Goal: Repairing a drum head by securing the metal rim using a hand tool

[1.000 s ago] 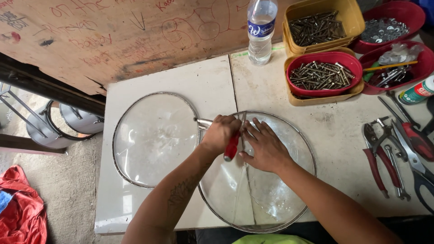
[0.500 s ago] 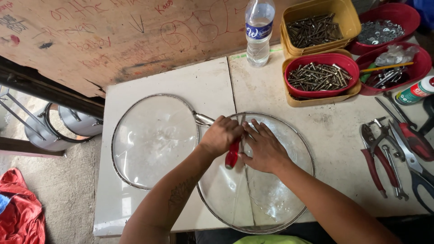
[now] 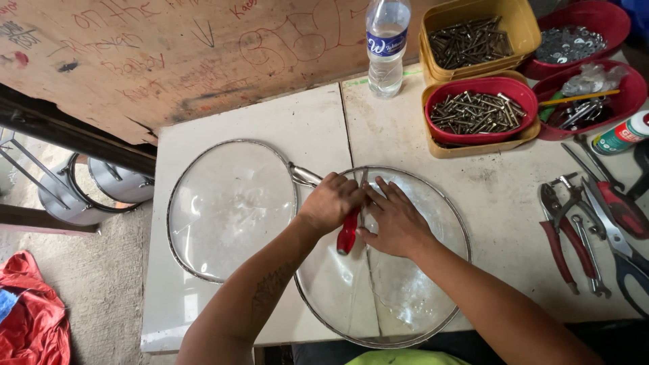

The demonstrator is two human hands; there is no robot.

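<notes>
Two round glass lids with metal rims lie on the pale tabletop, one on the left (image 3: 230,209) and one nearer me (image 3: 405,304). My left hand (image 3: 331,203) is closed around a red-handled tool (image 3: 347,233) held over the middle of the nearer lid. My right hand (image 3: 395,220) rests beside it, fingers spread on the glass and touching the tool's handle. A metal piece (image 3: 304,176) sticks out between the two lids. The tool's tip is hidden under my hands.
A water bottle (image 3: 387,44) stands at the back. Yellow and red tubs of bolts (image 3: 473,111), screws (image 3: 466,40) and washers (image 3: 571,40) sit at the back right. Red-handled pliers (image 3: 561,233) and other tools lie at right. Steel pots (image 3: 88,189) and red cloth (image 3: 27,318) are at left.
My hands and the red-handled tool stay over the nearer lid, with only slight shifts of the fingers. The lids have not moved.
</notes>
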